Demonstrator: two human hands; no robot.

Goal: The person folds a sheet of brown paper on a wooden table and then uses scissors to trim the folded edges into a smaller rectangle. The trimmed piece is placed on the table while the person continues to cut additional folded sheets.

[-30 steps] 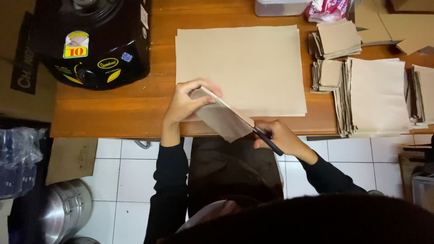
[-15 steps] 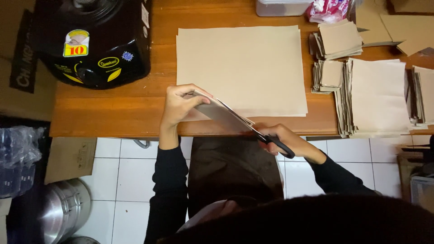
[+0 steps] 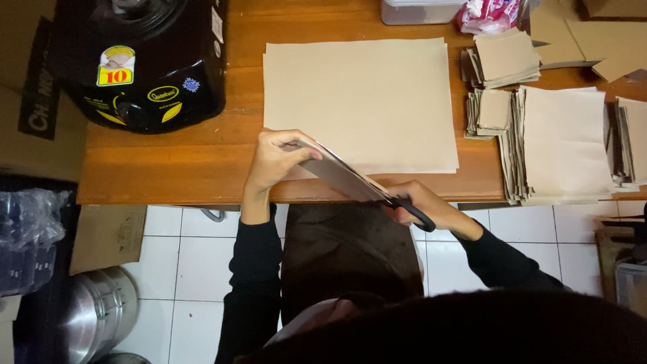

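Observation:
My left hand [image 3: 273,158] pinches the far end of a brown paper sheet [image 3: 340,176] that is lifted edge-on over the front edge of the wooden table [image 3: 168,162]. Gripped in my right hand [image 3: 431,207], just off the table's front edge, are black-handled scissors [image 3: 412,211], their blades hidden along the near end of that sheet. Right behind both hands a stack of large brown paper sheets [image 3: 357,94] lies flat on the table.
A black appliance [image 3: 141,61] stands at the table's back left. Piles of cut brown paper [image 3: 563,141] fill the right side, with a smaller pile [image 3: 505,57] and a plastic container [image 3: 418,10] behind. A metal pot [image 3: 94,323] and cardboard [image 3: 108,236] sit on the tiled floor.
The held sheet has turned from showing a broad face to nearly edge-on. My left hand has dropped slightly toward the table's front edge; my right hand with the scissors has shifted a little right.

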